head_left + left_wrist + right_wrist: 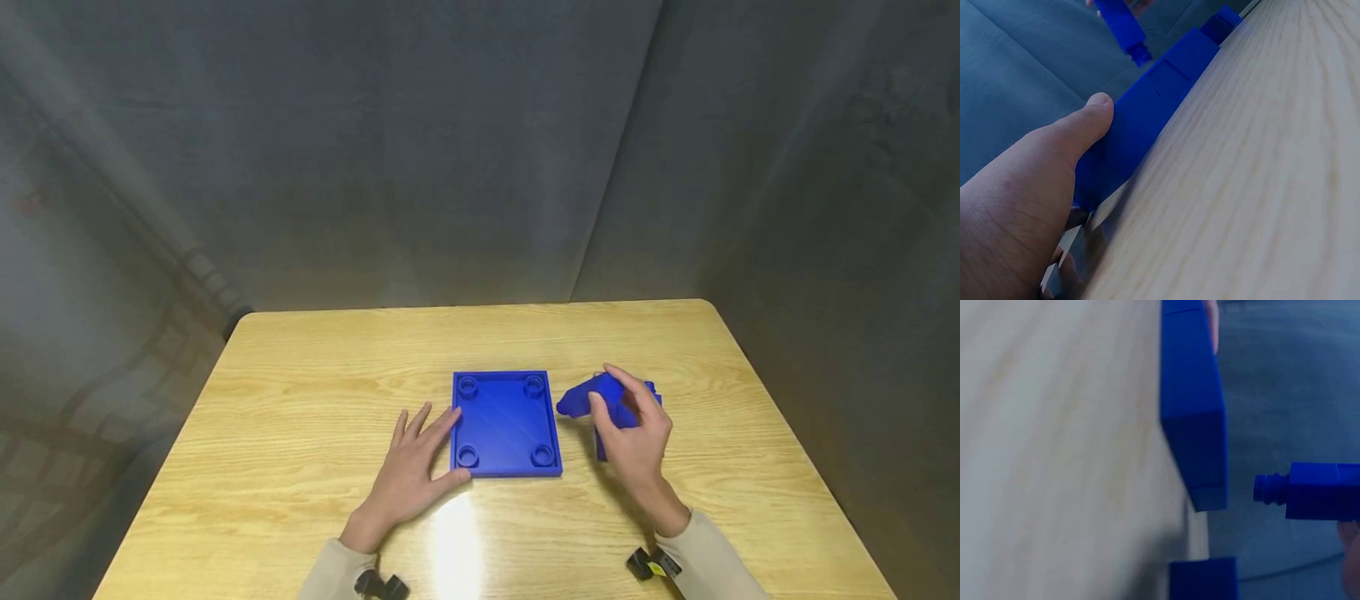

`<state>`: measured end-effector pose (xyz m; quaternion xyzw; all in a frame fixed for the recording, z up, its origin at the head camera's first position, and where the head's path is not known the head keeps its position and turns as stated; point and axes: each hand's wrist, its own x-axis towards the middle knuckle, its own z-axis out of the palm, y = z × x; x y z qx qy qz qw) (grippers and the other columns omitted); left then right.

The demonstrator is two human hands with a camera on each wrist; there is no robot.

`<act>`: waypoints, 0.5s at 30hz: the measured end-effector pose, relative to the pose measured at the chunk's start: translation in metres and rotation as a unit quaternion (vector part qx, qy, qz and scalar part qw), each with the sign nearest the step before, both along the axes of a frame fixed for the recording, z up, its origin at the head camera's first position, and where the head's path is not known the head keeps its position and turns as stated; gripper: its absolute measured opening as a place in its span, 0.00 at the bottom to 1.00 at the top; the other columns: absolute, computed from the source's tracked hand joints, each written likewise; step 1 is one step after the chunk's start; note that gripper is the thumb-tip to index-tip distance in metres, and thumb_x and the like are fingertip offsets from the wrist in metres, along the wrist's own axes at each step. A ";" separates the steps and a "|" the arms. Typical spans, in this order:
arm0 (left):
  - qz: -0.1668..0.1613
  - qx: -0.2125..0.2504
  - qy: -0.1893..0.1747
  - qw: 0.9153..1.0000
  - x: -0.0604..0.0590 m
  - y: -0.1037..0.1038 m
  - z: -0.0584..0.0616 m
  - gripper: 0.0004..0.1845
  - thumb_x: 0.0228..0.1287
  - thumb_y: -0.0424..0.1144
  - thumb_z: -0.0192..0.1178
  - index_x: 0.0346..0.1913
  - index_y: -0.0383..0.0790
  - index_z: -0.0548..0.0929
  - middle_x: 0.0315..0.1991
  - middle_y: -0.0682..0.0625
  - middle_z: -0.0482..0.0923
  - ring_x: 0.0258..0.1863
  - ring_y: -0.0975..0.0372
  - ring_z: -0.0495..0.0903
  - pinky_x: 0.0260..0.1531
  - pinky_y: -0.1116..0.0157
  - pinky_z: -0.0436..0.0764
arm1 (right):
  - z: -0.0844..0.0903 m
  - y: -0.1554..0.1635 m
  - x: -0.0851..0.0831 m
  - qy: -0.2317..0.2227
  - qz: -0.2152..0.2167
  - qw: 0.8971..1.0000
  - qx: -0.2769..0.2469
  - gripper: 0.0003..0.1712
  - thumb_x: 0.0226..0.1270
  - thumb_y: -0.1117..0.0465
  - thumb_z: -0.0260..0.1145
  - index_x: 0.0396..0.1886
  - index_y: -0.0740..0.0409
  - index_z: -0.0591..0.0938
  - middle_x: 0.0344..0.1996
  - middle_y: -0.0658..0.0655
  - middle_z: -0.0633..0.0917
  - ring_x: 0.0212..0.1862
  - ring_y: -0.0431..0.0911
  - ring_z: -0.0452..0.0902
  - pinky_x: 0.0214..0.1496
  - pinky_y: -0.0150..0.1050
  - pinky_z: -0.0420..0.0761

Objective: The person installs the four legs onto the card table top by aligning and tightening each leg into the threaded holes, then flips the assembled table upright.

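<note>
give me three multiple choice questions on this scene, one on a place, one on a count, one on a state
1. Where does the left hand rest?
A. at the plate's left edge
B. on the far table corner
C. on top of the peg

2. How many round sockets does the blue plate have?
A. two
B. four
C. six

3. How is the blue peg held?
A. lying flat in the plate
B. standing alone on the table
C. gripped off the table by the right hand

Answers:
1. A, the fingers and thumb touch the plate's left edge.
2. B, one socket shows at each corner.
3. C, the fingers curl round the peg, its threaded tip free beside the plate.
</note>
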<state>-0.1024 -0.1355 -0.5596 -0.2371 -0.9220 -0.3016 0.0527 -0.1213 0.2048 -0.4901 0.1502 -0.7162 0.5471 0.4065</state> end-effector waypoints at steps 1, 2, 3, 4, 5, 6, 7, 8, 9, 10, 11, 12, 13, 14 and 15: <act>0.000 0.001 0.000 1.000 0.000 0.000 0.000 0.50 0.72 0.73 0.63 0.89 0.56 0.63 0.84 0.52 0.70 0.87 0.40 0.57 0.86 0.32 0.40 | 0.003 -0.002 -0.001 -0.001 0.006 1.000 -0.003 0.29 0.55 0.86 0.73 0.59 0.78 0.86 0.47 0.64 0.93 0.50 0.35 0.90 0.52 0.23 0.87; 0.001 0.001 0.001 1.000 0.000 0.000 -0.001 0.50 0.72 0.73 0.63 0.89 0.56 0.63 0.84 0.52 0.70 0.87 0.40 0.57 0.86 0.32 0.40 | 0.005 -0.004 -0.003 0.000 0.013 1.000 -0.007 0.29 0.56 0.86 0.73 0.60 0.78 0.86 0.48 0.61 0.93 0.51 0.36 0.90 0.52 0.23 0.87; 0.001 0.001 0.001 1.000 0.000 0.000 -0.001 0.50 0.72 0.73 0.62 0.89 0.56 0.63 0.84 0.52 0.70 0.87 0.40 0.57 0.86 0.32 0.40 | 0.008 -0.006 -0.004 0.000 0.018 1.000 -0.011 0.29 0.56 0.85 0.73 0.61 0.78 0.86 0.49 0.59 0.94 0.51 0.36 0.90 0.53 0.24 0.87; 0.001 0.002 0.002 1.000 0.000 0.000 -0.001 0.50 0.72 0.73 0.62 0.90 0.56 0.63 0.84 0.52 0.70 0.87 0.40 0.57 0.86 0.32 0.40 | 0.010 -0.008 -0.005 0.002 0.022 1.000 -0.012 0.29 0.56 0.85 0.73 0.61 0.78 0.85 0.49 0.56 0.94 0.52 0.36 0.90 0.53 0.23 0.87; 0.000 0.003 0.002 1.000 0.000 0.000 -0.001 0.50 0.72 0.73 0.62 0.90 0.56 0.62 0.84 0.52 0.70 0.87 0.40 0.57 0.86 0.32 0.40 | 0.012 -0.010 -0.007 0.004 0.026 1.000 -0.013 0.29 0.56 0.85 0.73 0.61 0.78 0.85 0.50 0.55 0.94 0.52 0.36 0.90 0.53 0.23 0.86; 0.000 0.004 0.002 1.000 0.000 0.000 -0.001 0.50 0.72 0.73 0.62 0.90 0.56 0.62 0.84 0.52 0.70 0.87 0.40 0.57 0.86 0.32 0.40 | 0.014 -0.012 -0.008 0.007 0.030 0.999 -0.013 0.29 0.56 0.85 0.74 0.61 0.78 0.85 0.50 0.55 0.94 0.52 0.36 0.90 0.54 0.24 0.86; 0.000 0.004 0.003 1.000 0.000 0.000 -0.001 0.50 0.72 0.74 0.61 0.90 0.56 0.62 0.84 0.52 0.70 0.87 0.40 0.57 0.86 0.32 0.40 | 0.016 -0.014 -0.010 0.009 0.036 0.999 -0.015 0.30 0.55 0.85 0.74 0.61 0.78 0.84 0.50 0.55 0.94 0.52 0.36 0.90 0.53 0.24 0.87; 0.000 0.005 0.003 1.000 0.000 0.000 -0.001 0.50 0.73 0.74 0.61 0.90 0.56 0.62 0.84 0.52 0.69 0.87 0.40 0.57 0.86 0.32 0.40 | 0.018 -0.016 -0.011 0.011 0.041 0.999 -0.017 0.29 0.55 0.85 0.74 0.60 0.78 0.84 0.50 0.57 0.94 0.52 0.36 0.91 0.53 0.24 0.87; 0.000 0.005 0.003 1.000 0.000 0.000 -0.001 0.50 0.73 0.74 0.61 0.90 0.56 0.62 0.84 0.52 0.69 0.87 0.40 0.57 0.86 0.32 0.40 | 0.020 -0.018 -0.012 0.012 0.044 0.999 -0.018 0.29 0.54 0.84 0.75 0.60 0.78 0.84 0.49 0.57 0.94 0.52 0.36 0.90 0.53 0.24 0.87; 0.000 0.004 0.003 1.000 0.000 0.000 0.000 0.50 0.73 0.74 0.61 0.90 0.55 0.63 0.84 0.52 0.69 0.87 0.40 0.57 0.86 0.31 0.40 | 0.021 -0.021 -0.013 0.012 0.046 0.999 -0.018 0.29 0.54 0.85 0.75 0.59 0.78 0.84 0.49 0.59 0.94 0.52 0.36 0.90 0.53 0.24 0.86; -0.001 0.005 0.003 1.000 0.000 0.000 0.000 0.50 0.73 0.74 0.61 0.90 0.55 0.63 0.84 0.52 0.69 0.87 0.40 0.57 0.86 0.32 0.40 | 0.022 -0.023 -0.014 0.012 0.050 0.998 -0.020 0.29 0.54 0.85 0.75 0.59 0.78 0.84 0.48 0.62 0.94 0.51 0.36 0.90 0.53 0.24 0.87; -0.001 0.004 0.002 1.000 0.000 0.000 0.000 0.50 0.73 0.74 0.61 0.90 0.55 0.63 0.84 0.52 0.69 0.87 0.40 0.56 0.86 0.32 0.40 | 0.023 -0.026 -0.015 0.010 0.053 0.998 -0.023 0.28 0.54 0.85 0.75 0.58 0.78 0.84 0.47 0.65 0.93 0.51 0.35 0.90 0.53 0.24 0.87; -0.001 0.004 0.002 1.000 0.001 0.000 0.000 0.50 0.72 0.73 0.62 0.90 0.55 0.63 0.84 0.52 0.69 0.87 0.40 0.56 0.86 0.32 0.40 | 0.024 -0.029 -0.016 0.008 0.057 0.998 -0.025 0.28 0.54 0.85 0.75 0.58 0.78 0.84 0.46 0.68 0.93 0.50 0.35 0.90 0.53 0.24 0.87; -0.001 0.003 0.001 1.000 0.001 0.000 0.001 0.50 0.72 0.73 0.62 0.90 0.55 0.62 0.84 0.52 0.69 0.87 0.40 0.56 0.86 0.32 0.40 | 0.025 -0.032 -0.016 0.004 0.060 0.998 -0.028 0.27 0.55 0.85 0.75 0.57 0.78 0.85 0.45 0.71 0.92 0.49 0.35 0.90 0.53 0.24 0.87; -0.001 0.002 0.000 1.000 0.001 0.000 0.001 0.50 0.72 0.72 0.63 0.90 0.55 0.62 0.85 0.52 0.68 0.87 0.40 0.56 0.86 0.32 0.40 | 0.026 -0.035 -0.017 0.000 0.063 0.998 -0.028 0.26 0.55 0.85 0.75 0.56 0.78 0.85 0.45 0.73 0.91 0.49 0.34 0.90 0.53 0.25 0.87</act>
